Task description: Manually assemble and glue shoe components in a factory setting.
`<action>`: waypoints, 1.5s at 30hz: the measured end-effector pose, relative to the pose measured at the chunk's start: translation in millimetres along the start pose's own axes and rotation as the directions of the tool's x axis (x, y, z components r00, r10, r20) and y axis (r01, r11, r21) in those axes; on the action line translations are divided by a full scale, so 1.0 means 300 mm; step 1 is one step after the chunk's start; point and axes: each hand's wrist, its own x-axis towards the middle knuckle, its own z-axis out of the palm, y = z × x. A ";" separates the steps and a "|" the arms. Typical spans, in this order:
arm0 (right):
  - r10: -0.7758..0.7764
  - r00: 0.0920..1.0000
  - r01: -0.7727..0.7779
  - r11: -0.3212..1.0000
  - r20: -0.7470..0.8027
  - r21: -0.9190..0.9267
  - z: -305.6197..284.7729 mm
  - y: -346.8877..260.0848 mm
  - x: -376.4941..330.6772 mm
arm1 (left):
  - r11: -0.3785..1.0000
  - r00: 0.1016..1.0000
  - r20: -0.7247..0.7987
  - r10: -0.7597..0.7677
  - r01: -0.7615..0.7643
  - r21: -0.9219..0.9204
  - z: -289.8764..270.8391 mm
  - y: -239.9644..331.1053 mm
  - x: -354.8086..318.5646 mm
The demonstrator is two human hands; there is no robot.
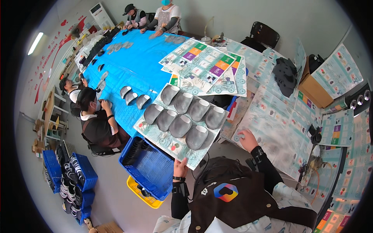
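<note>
Grey shoe pieces (182, 116) lay in two rows on a printed paper sheet (161, 139) that we held over the desk (128, 66) edge, above a blue crate (151, 169). Our left hand (180, 167) had its grip pinching the sheet's near edge. Our right hand (247, 139) rested on papers (272, 120) at the right, fingers spread.

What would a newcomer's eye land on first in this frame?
Most likely the printed board at centre, loaded with two rows of grey shoe-upper pieces, its near edge gripped by the left hand. The right hand rests on the printed sheets over the table to the right. Behind stretches a bright blue table cover, and a blue crate sits below the board.
</note>
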 end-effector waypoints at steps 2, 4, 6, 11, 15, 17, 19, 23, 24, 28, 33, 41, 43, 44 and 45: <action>-0.118 0.993 0.119 0.992 -0.029 0.047 0.004 -0.063 0.112 | 1.000 1.000 -0.012 -0.001 0.001 -0.009 -0.026 -0.024 -0.005; -0.294 0.948 0.298 0.954 -0.119 0.014 -0.004 -0.130 0.284 | 1.000 1.000 -0.017 0.002 -0.003 -0.021 -0.014 -0.034 0.000; -0.385 0.906 0.370 0.922 -0.174 -0.113 -0.011 -0.191 0.478 | 1.000 1.000 -0.022 0.003 -0.003 -0.019 -0.026 -0.038 -0.006; 0.281 0.911 -0.347 0.918 -0.302 -0.193 -0.033 -0.140 0.916 | 1.000 0.999 -0.033 -0.023 0.023 -0.007 0.005 -0.063 0.015; 0.549 0.790 -0.606 0.768 -0.272 -0.210 0.035 -0.166 1.009 | 1.000 0.993 -0.115 -0.022 0.022 0.000 -0.034 -0.026 -0.028; 0.597 0.755 -0.614 0.789 -0.272 0.028 0.010 -0.001 1.092 | 0.998 0.995 -0.086 -0.053 0.052 -0.019 0.009 -0.043 0.009; 0.584 0.778 -0.574 0.811 -0.232 0.114 0.038 0.016 1.122 | 0.999 0.994 -0.108 -0.036 0.033 -0.030 -0.004 -0.030 -0.009; 0.623 0.731 -0.495 0.765 -0.280 0.411 -0.076 0.241 1.189 | 0.998 0.997 -0.048 -0.060 0.058 -0.038 0.035 -0.073 0.061; 0.620 0.742 -0.496 0.763 -0.255 0.413 -0.049 0.190 1.188 | 0.997 0.995 -0.074 -0.070 0.068 -0.029 0.010 -0.054 0.036; 0.531 0.819 -0.467 0.837 -0.218 0.286 -0.041 0.037 1.199 | 0.999 0.992 -0.116 -0.044 0.047 0.019 -0.059 -0.024 -0.017; 0.419 0.795 -0.472 0.881 -0.439 -0.015 -0.117 0.165 1.300 | 0.994 0.990 -0.092 -0.103 0.107 0.031 -0.068 -0.041 0.006; 0.573 0.797 -0.501 0.804 -0.190 0.321 -0.141 0.158 1.319 | 0.995 0.988 -0.128 -0.085 0.092 0.049 -0.090 -0.002 -0.056; 0.380 0.787 -0.442 0.897 -0.486 -0.016 -0.156 0.243 1.275 | 0.994 0.989 -0.110 -0.094 0.100 0.045 -0.079 -0.011 -0.026; 0.362 0.788 -0.430 0.903 -0.498 -0.024 -0.125 0.212 1.235 | 0.995 0.990 -0.120 -0.079 0.086 0.058 -0.075 0.004 -0.044; 0.341 0.791 -0.413 0.910 -0.508 -0.032 -0.098 0.169 1.187 | 0.995 0.989 -0.133 -0.058 0.068 0.071 -0.075 0.024 -0.072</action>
